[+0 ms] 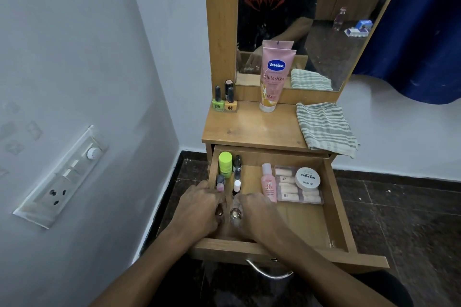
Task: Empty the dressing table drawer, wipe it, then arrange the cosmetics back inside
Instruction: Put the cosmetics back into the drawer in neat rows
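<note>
The wooden drawer [334,212] is pulled out below the dressing table top [249,129]. Inside stand a lime-capped bottle [225,164], several small nail polish bottles [237,185], a pink bottle [269,183], a clear box of false nails [298,188] and a white round tub [307,178]. My left hand [199,209] grips a small dark-capped bottle [219,212] at the drawer's front left. My right hand [257,215] holds a small clear bottle with a round cap [235,214] beside it.
On the top stand a pink Vaseline tube [273,80], a green nail polish [217,101] and an orange nail polish [230,102], and a striped cloth [324,128] that hangs over the right edge. A mirror [324,20] rises behind. A wall with a switchboard [62,177] is close on the left.
</note>
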